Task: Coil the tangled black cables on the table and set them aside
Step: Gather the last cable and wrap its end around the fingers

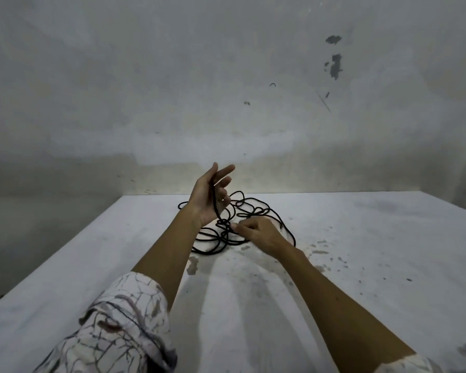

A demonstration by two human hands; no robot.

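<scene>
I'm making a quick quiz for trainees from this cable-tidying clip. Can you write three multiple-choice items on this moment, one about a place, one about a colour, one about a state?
1. Where does the cable pile lie?
A. On the far middle of the table
B. On the floor
C. Hung on the wall

2. What colour is the cable?
A. White
B. Black
C. Red

3. How does the left hand stand?
A. Flat on the table
B. Raised, palm up, a strand running across it
C. Out of sight

Answers:
1 A, the loops rest on the white tabletop near its far edge.
2 B, every loop is black against the pale surface.
3 B, the left hand is lifted above the pile with fingers loosely spread and a strand across the palm, while the right hand pinches the cable low at the tangle.
</scene>
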